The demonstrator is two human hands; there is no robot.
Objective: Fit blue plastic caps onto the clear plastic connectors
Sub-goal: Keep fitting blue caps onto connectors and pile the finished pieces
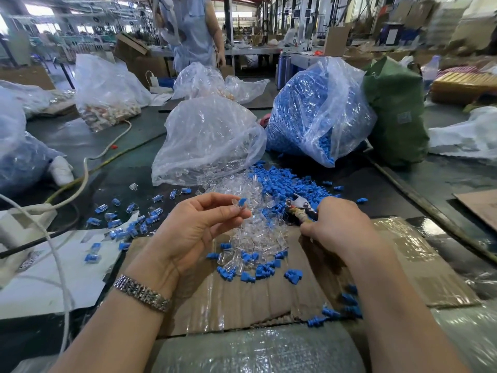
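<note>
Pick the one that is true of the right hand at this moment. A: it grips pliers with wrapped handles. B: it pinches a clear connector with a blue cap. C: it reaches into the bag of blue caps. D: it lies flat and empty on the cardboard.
A: the right hand curls round the wrapped handles of the pliers; the capped connector is pinched by the left hand.

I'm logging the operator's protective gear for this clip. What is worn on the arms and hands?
No gloves or sleeves show: both forearms are bare to the frame's edge. The left hand has a silver metal link watch band at the wrist. The right hand and its wrist carry nothing.
</note>
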